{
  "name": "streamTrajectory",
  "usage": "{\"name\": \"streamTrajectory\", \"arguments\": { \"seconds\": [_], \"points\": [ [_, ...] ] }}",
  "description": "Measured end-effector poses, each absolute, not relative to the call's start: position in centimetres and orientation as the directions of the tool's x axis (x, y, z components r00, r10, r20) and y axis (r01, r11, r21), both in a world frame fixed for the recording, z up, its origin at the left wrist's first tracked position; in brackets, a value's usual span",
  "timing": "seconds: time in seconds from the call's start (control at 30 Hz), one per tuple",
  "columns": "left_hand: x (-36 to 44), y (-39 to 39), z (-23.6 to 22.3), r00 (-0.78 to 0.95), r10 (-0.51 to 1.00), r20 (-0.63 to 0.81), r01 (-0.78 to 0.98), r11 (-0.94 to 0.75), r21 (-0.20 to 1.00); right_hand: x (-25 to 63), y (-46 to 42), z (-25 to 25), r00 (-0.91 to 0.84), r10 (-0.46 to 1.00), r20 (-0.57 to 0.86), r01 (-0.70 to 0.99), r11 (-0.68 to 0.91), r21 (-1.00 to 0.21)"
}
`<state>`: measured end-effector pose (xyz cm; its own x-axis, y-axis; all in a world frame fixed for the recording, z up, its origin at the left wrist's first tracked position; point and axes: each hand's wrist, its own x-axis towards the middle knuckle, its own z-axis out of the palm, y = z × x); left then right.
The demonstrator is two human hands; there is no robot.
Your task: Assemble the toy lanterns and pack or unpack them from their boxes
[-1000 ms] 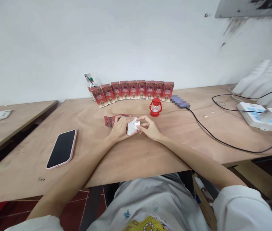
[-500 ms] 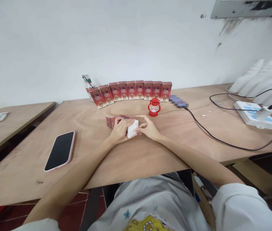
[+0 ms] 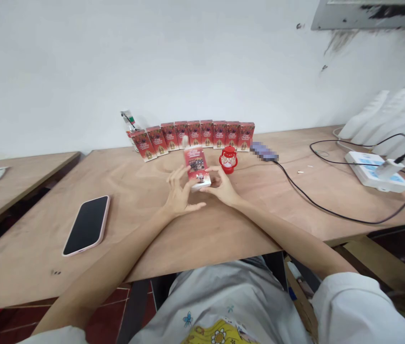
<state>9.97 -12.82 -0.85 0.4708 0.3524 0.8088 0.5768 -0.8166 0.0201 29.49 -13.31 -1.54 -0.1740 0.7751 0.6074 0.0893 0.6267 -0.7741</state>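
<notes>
Pinching the near right corner of a red printed carton point(image 3: 196, 165), the right hand point(image 3: 226, 188) sets its thumb at the white near end and its bent forefinger along the right side, a hold that leaves the printed face turned up in plain view. The left hand point(image 3: 180, 195) is spread and loose: fingertips meet the carton's left edge, while the thumb sticks out toward the right, off the cardboard, so it seems to be guiding more than gripping. How hard those fingertips press cannot be told. The carton sits between the hands, over the middle of the wooden table point(image 3: 134, 184); whether it touches the wood is unclear. A pale, flap-like piece at its far end is blurred.

At the far side, nine matching cartons point(image 3: 194, 134) stand in a shallow arc, faces toward the person, probably so that each front can be seen. The red miniature lantern point(image 3: 228, 160) stands upright just beyond the right hand, apart from both hands. Perhaps to leave the middle free for handwork, the dark-screened smartphone point(image 3: 87, 224) lies near left. At right, the black cable point(image 3: 297, 191) loops wide of the right forearm, running from the pixelated purple device point(image 3: 265, 151).
</notes>
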Motion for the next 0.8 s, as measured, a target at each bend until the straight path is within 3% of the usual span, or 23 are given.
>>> {"name": "streamTrajectory", "arguments": {
  "seconds": [0.07,0.17,0.27,0.4,0.5,0.57,0.7,0.8],
  "points": [
    [10.2,-12.9,-0.6,0.330,0.470,0.819,0.574,-0.788,0.222,30.1,-13.2,-1.6,-0.169,0.689,0.705,0.354,0.710,-0.609],
    [10.2,-12.7,-0.2,0.196,0.640,0.743,0.389,-0.747,0.540,30.4,-13.3,-1.6,-0.398,0.567,0.721,0.639,0.736,-0.226],
    [10.0,-12.5,0.5,0.117,0.755,0.645,0.228,-0.653,0.723,29.9,-13.8,-1.6,-0.587,0.503,0.634,0.686,0.725,0.060],
    [9.6,-12.6,1.5,0.075,0.802,0.593,0.246,-0.591,0.768,29.0,-14.5,-1.3,-0.703,0.423,0.573,0.620,0.758,0.201],
    [9.3,-12.5,1.7,0.103,0.807,0.582,0.292,-0.584,0.758,29.2,-14.6,-1.1,-0.692,0.382,0.612,0.592,0.786,0.179],
    [9.1,-12.4,1.7,0.125,0.805,0.580,0.319,-0.587,0.744,29.6,-14.3,-0.8,-0.595,0.398,0.699,0.628,0.772,0.094],
    [8.8,-12.3,2.1,0.195,0.797,0.571,0.363,-0.600,0.713,31.2,-13.0,-0.6,-0.190,0.493,0.849,0.755,0.626,-0.195],
    [8.6,-12.3,2.4,0.229,0.788,0.571,0.392,-0.612,0.687,32.9,-11.3,-1.0,0.121,0.571,0.812,0.742,0.491,-0.456]
  ]
}}
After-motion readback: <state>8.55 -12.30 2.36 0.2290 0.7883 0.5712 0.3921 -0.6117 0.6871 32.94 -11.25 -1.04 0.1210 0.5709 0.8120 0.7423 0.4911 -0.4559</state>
